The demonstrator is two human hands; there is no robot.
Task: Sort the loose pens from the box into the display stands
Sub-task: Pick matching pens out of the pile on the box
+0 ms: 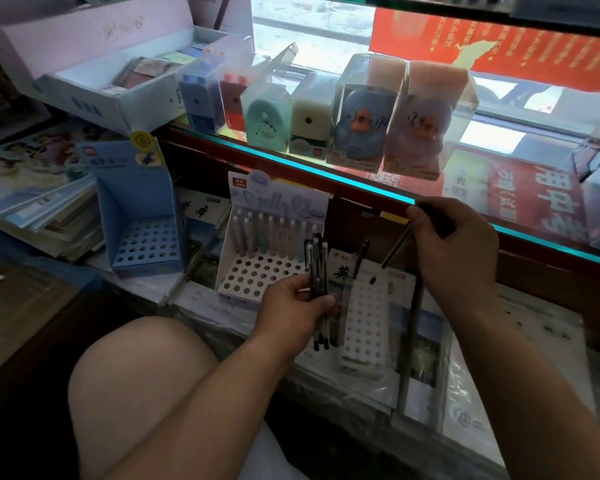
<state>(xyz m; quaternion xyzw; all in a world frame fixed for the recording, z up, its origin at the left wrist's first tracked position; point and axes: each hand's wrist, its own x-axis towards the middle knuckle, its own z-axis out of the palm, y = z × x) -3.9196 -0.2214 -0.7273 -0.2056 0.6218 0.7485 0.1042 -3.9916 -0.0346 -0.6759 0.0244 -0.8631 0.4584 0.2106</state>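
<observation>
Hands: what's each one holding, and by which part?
Left hand grips a bundle of dark pens around mid-barrel. Right hand pinches a single dark pen near its upper end.

Empty stand (pixel 142 233) left of pen-holding stand (pixel 271 251).

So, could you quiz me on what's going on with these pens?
1. The left hand grips: A) one pen B) a bundle of dark pens C) nothing.
2. True or false: the blue stand holds no pens.
3. Fill in: pastel pens fill the ____ rows of the white stand, while the right hand holds a single dark pen.
Key: 1 B; 2 true; 3 back.
</observation>
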